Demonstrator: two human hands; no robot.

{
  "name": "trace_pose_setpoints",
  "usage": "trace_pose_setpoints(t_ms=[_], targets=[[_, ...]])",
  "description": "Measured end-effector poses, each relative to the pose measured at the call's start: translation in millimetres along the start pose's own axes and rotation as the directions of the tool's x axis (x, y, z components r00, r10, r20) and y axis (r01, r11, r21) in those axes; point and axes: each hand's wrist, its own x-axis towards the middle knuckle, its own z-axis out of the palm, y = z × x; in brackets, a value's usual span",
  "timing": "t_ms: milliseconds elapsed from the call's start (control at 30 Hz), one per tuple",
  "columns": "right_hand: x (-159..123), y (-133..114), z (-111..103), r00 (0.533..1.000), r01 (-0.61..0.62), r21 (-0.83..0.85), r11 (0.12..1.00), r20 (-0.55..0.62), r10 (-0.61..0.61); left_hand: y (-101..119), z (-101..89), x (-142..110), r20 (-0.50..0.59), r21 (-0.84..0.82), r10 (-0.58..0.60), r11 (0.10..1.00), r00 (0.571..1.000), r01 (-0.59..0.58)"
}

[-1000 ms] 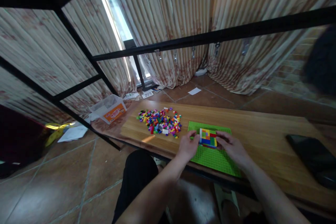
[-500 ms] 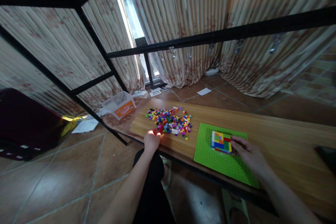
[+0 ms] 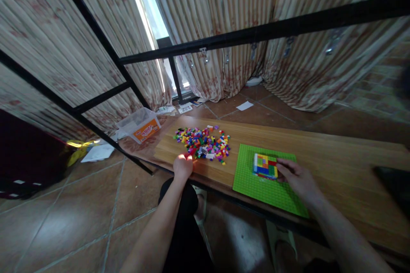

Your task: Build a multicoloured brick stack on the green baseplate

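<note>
On a green studded baseplate sits a low square block built of toy bricks, blue, yellow, red, orange, green and white on top. The fingers of my right hand close on its right edge, the thumb near the top. To the left, a loose pile of small coloured bricks is spread over the wooden table. At the pile's near edge, my left hand has its fingers closed around a red brick, partly hidden by the fingertips.
A clear plastic box with an orange label stands past the table's left end. A dark flat object lies on the table at the right. A black metal rail crosses beyond the table, with patterned curtains behind.
My left hand left the brick block, went left to the pile and closed on a red brick there. My right hand stays at the block's right edge. The view shifted slightly.
</note>
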Motion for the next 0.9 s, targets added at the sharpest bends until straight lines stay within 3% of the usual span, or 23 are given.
trace_pose_setpoints(t_ms=[100, 200, 300, 367, 467, 567, 700, 900], targets=[[-2.5, -4.7, 2.6, 1.0, 0.021, 0.003, 1.0, -0.011, -0.021, 6.5, -0.3, -6.2, 0.014, -0.034, 0.021, 0.999, 1.0, -0.021], [-6.6, -13.0, 3.2, 0.991, 0.109, -0.06, 0.992, -0.067, -0.113, 24.2, 9.8, -20.2, 0.066, -0.227, 0.125, 0.968, 0.99, -0.107], [-11.0, -23.2, 2.1, 0.956, 0.241, -0.141, 0.96, -0.136, -0.26, 54.7, 27.6, -40.0, 0.168, -0.491, 0.288, 0.854, 0.943, -0.173], [-13.5, -28.6, 1.4, 0.932, 0.311, -0.143, 0.94, -0.148, -0.331, 79.0, 40.3, -52.7, 0.221, -0.546, 0.395, 0.808, 0.892, -0.222], [-16.3, -33.8, 0.8, 0.907, 0.387, -0.15, 0.91, -0.115, -0.405, 112.6, 57.1, -65.7, 0.258, -0.53, 0.53, 0.777, 0.808, -0.34], [-17.6, -37.9, 0.9, 0.879, 0.454, -0.187, 0.871, -0.071, -0.472, 135.5, 69.0, -71.4, 0.272, -0.489, 0.602, 0.758, 0.751, -0.431], [-15.4, -42.0, 3.7, 0.86, 0.496, -0.204, 0.844, -0.02, -0.51, 151.0, 78.1, -71.6, 0.294, -0.443, 0.635, 0.753, 0.715, -0.486], [-4.0, -40.5, 9.9, 0.885, 0.461, -0.154, 0.874, 0.01, -0.465, 161.3, 87.6, -58.8, 0.294, -0.477, 0.688, 0.707, 0.664, -0.522]])
